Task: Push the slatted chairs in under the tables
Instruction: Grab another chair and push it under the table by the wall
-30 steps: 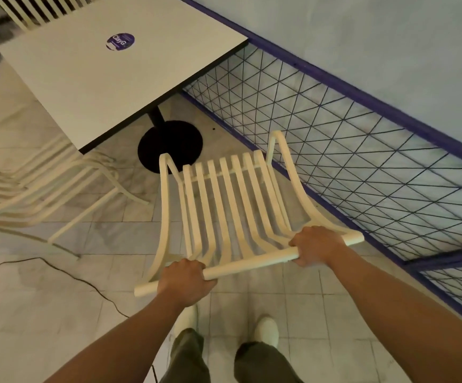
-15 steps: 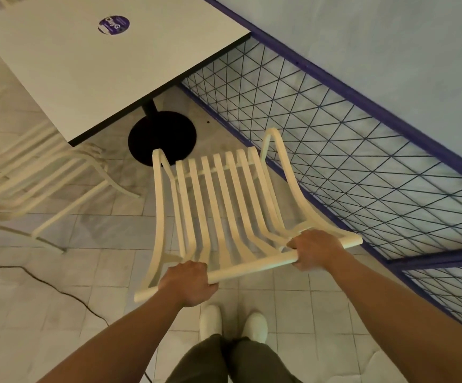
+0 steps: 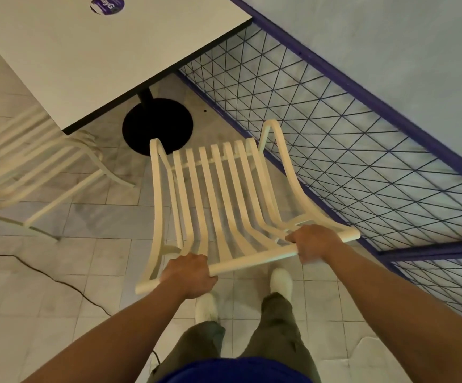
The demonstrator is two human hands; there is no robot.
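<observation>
Tiled floor (image 3: 44,305), 1 table (image 3: 86,64), 2 slatted chairs (image 3: 218,194) (image 3: 31,172), 2 hands (image 3: 188,275) (image 3: 315,241) gripping 1

Pale grey marble-look tiled floor (image 3: 31,299), thin black cable (image 3: 67,284) snaking across the tiles at left, dark wire mesh fence (image 3: 334,150) in a criss-cross pattern at right, its purple frame rail (image 3: 362,89) running diagonally, plain pale blue wall (image 3: 390,37) behind the fence, round purple sticker (image 3: 107,4) with white lettering at the top edge

Log entry. I count 2 slatted chairs (image 3: 224,194) (image 3: 39,172), 1 worktop (image 3: 86,56), 1 round sticker (image 3: 107,4), 1 black pedestal base (image 3: 155,120), 2 hands (image 3: 188,275) (image 3: 315,243), 2 white shoes (image 3: 206,305) (image 3: 281,280), 1 floor cable (image 3: 67,283).
</observation>
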